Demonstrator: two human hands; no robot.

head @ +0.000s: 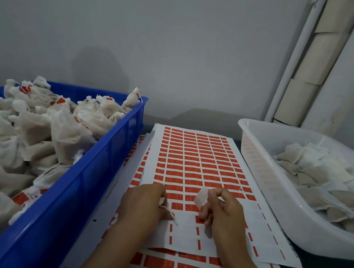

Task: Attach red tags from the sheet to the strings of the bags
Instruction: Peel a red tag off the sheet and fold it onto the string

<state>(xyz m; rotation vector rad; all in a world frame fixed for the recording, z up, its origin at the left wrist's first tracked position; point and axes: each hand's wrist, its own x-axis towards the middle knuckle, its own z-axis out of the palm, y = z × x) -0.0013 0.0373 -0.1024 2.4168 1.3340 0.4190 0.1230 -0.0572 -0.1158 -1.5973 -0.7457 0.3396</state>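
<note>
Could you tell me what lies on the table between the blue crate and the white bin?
In the head view, sheets of red tags lie stacked between the blue crate and the white bin, with both hands working on the top sheet.

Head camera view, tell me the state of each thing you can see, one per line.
Left hand: pinching a string against the sheet.
Right hand: pinching a peeled tag, white backing showing.
Top tag sheet: flat, near rows already peeled.
Blue crate: heaped with tagged bags.
White bin: partly filled with bags showing no tags.
</note>
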